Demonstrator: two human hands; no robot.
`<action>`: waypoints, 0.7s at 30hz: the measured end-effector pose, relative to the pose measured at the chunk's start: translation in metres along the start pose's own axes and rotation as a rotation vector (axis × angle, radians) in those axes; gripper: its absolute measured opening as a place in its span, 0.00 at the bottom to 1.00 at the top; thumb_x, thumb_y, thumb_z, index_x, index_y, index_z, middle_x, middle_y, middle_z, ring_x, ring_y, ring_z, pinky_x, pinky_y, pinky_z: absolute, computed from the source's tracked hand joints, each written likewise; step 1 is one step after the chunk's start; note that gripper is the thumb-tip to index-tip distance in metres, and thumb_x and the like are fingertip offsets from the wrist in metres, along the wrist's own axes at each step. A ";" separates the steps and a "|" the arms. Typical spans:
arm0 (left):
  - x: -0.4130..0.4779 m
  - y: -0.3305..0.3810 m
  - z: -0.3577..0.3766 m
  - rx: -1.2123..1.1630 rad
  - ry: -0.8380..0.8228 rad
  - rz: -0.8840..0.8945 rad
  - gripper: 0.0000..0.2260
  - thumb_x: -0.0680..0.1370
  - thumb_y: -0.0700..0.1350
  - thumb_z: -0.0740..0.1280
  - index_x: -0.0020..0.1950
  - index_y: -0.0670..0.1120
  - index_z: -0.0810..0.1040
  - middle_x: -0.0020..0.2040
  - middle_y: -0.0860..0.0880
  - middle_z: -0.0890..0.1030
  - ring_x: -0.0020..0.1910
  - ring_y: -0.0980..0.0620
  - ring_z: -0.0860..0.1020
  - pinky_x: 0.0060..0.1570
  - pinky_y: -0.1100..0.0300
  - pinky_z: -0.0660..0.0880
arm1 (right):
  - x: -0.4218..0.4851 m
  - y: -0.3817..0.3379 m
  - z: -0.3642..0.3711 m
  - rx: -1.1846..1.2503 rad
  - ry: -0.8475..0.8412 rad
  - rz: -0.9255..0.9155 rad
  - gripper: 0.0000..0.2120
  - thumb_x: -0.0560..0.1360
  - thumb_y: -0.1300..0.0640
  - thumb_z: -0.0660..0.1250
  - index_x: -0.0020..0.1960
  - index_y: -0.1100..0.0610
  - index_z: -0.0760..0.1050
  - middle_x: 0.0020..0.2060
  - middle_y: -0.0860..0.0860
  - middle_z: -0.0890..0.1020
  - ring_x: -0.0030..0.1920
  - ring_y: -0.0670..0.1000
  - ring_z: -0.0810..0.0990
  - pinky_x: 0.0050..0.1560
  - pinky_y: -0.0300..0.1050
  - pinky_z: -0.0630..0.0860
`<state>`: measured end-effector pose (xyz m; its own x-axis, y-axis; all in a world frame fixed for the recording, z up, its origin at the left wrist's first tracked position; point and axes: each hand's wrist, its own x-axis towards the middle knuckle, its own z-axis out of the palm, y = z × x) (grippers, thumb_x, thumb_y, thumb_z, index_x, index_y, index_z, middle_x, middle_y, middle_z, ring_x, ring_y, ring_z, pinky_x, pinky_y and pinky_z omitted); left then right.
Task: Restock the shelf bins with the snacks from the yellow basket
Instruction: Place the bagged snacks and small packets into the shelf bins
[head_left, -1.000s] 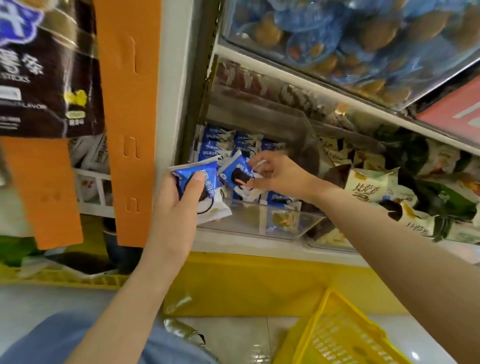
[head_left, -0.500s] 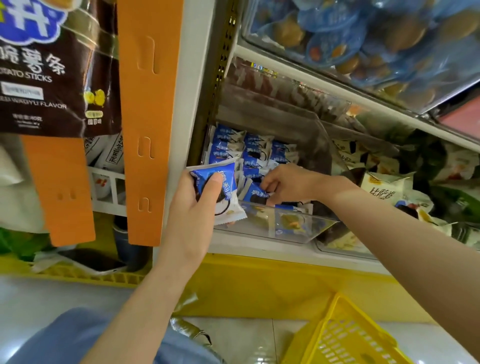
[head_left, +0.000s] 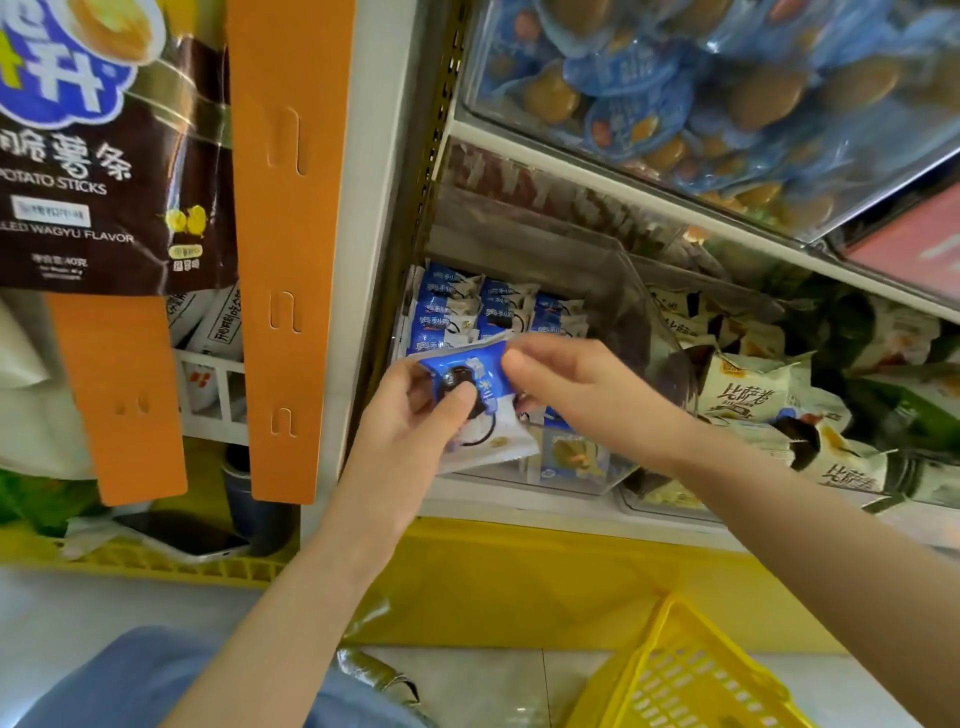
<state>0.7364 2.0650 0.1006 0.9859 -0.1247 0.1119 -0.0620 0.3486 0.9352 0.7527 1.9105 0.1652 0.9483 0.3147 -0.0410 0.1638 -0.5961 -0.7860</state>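
My left hand (head_left: 410, 415) grips a small stack of blue-and-white cookie packets (head_left: 485, 426) in front of the clear shelf bin (head_left: 576, 473). My right hand (head_left: 566, 384) pinches the upper right corner of the top packet. Several matching blue packets (head_left: 493, 312) stand in rows at the back of that bin. The yellow basket (head_left: 691, 670) sits on the floor at the lower right, only its corner in view.
A neighbouring bin to the right holds white and dark snack bags (head_left: 748, 389). Above, a clear bin holds blue-wrapped snacks (head_left: 701, 93). Orange hanging strips (head_left: 291, 249) and a potato-stick bag (head_left: 104, 156) hang on the left. A phone (head_left: 182, 535) lies on a yellow crate.
My right hand left the bin after placing a packet and came back to the stack in my left hand, now pinching the top packet. The view shifted slightly.
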 end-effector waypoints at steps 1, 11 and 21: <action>0.000 0.000 0.001 0.013 -0.014 0.013 0.09 0.75 0.42 0.65 0.54 0.50 0.73 0.47 0.54 0.81 0.37 0.66 0.78 0.32 0.74 0.71 | -0.006 -0.001 0.005 0.023 -0.013 -0.004 0.11 0.75 0.48 0.62 0.54 0.51 0.74 0.42 0.39 0.80 0.43 0.35 0.79 0.44 0.29 0.74; -0.005 -0.013 -0.002 0.943 0.018 0.433 0.18 0.79 0.47 0.60 0.68 0.50 0.67 0.58 0.60 0.71 0.57 0.68 0.65 0.57 0.78 0.59 | 0.008 0.019 -0.022 -0.016 0.478 0.049 0.15 0.72 0.53 0.70 0.57 0.53 0.74 0.45 0.46 0.81 0.41 0.38 0.79 0.38 0.24 0.73; 0.010 -0.018 -0.003 1.271 -0.030 0.536 0.05 0.77 0.42 0.65 0.48 0.46 0.80 0.42 0.50 0.81 0.41 0.51 0.77 0.45 0.58 0.66 | 0.051 0.054 -0.014 -0.532 -0.192 0.064 0.10 0.73 0.58 0.70 0.54 0.57 0.80 0.42 0.44 0.80 0.43 0.41 0.78 0.48 0.34 0.74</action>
<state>0.7476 2.0605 0.0835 0.7935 -0.2718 0.5445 -0.5441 -0.7176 0.4348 0.8141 1.8838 0.1290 0.9025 0.3649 -0.2286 0.2694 -0.8926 -0.3615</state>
